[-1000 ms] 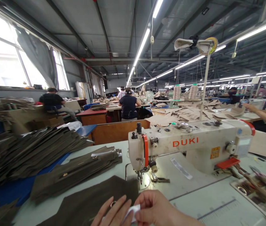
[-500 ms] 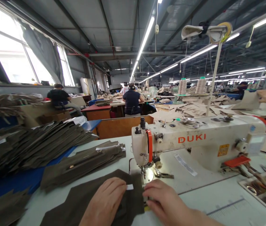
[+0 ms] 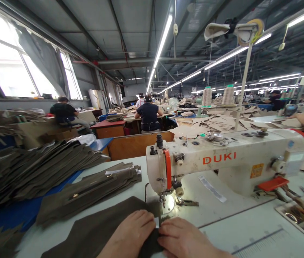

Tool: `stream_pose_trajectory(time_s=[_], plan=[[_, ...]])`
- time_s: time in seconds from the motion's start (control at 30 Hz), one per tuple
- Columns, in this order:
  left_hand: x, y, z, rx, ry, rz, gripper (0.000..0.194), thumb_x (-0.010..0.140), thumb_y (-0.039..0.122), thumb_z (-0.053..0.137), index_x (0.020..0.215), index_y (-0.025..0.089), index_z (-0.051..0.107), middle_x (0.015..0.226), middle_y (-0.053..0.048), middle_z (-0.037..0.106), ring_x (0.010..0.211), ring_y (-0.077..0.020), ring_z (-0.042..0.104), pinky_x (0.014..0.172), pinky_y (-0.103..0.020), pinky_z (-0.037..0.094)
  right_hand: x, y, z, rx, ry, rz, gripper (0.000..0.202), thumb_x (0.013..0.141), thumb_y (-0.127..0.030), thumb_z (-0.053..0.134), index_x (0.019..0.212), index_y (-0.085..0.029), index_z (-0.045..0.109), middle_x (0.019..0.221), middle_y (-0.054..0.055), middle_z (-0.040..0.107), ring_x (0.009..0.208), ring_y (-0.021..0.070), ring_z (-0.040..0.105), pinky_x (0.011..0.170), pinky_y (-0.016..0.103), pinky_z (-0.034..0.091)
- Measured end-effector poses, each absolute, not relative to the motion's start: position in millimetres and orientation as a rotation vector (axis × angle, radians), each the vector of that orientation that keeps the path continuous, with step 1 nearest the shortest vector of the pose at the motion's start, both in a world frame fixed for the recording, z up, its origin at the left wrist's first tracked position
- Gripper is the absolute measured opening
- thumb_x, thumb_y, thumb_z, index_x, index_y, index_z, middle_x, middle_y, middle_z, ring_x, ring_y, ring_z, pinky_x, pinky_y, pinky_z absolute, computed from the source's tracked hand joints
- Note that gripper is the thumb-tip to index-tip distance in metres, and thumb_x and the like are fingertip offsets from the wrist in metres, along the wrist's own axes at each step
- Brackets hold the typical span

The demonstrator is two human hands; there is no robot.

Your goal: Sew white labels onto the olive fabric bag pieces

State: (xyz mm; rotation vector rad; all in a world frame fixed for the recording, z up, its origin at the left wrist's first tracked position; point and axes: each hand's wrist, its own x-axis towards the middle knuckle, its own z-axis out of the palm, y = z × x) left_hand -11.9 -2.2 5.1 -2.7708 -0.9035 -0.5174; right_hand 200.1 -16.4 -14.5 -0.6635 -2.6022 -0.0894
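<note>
A dark olive fabric piece [image 3: 93, 225] lies in front of me, its far edge close to the needle and presser foot [image 3: 164, 201] of a white DUKI sewing machine [image 3: 192, 157]. My left hand [image 3: 133, 233] presses on the cloth with its fingers together, thumb side toward the right. Between the two hands shows a small white label [image 3: 156, 222] on the fabric. My right hand [image 3: 183, 236] is closed at the cloth's right edge, fingers bent inward; its thumb is mostly hidden. The hands almost touch.
Stacked olive pieces [image 3: 87, 193] lie left on the table, with a larger pile [image 3: 47, 168] beyond on a blue surface. A white strip [image 3: 212, 189] rests on the machine bed. At right stands a tray of tools [image 3: 299, 215]. Co-workers sit farther off.
My left hand has moved right, toward the right hand, and the gap between them has narrowed. The fabric's label now sits nearer the needle. A co-worker's hand at right has lowered.
</note>
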Motion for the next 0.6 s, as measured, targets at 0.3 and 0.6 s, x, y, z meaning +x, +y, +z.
stream_pose_trajectory(time_s=[0.3, 0.6], plan=[[-4, 7, 8, -2.751, -0.880, -0.487, 0.014, 0.086, 0.008, 0.055, 0.089, 0.021, 0.059, 0.091, 0.000, 0.067, 0.082, -0.0162, 0.063, 0.074, -0.026, 0.053, 198, -11, -26, -0.587, -2.542, -0.251, 0.012, 0.088, -0.027, 0.062, 0.095, -0.017, 0.065, 0.097, 0.001, 0.070, 0.089, 0.0162, 0.062, 0.078, 0.025, 0.051], [-7, 4, -6, -2.652, -0.892, -0.596, 0.031, 0.077, -0.003, 0.046, 0.095, 0.021, 0.057, 0.091, 0.000, 0.068, 0.083, -0.0171, 0.066, 0.077, -0.027, 0.055, 198, -12, -25, -0.593, -2.554, -0.235, 0.010, 0.091, -0.025, 0.058, 0.095, -0.016, 0.063, 0.094, 0.002, 0.069, 0.091, 0.0154, 0.060, 0.081, 0.024, 0.049]])
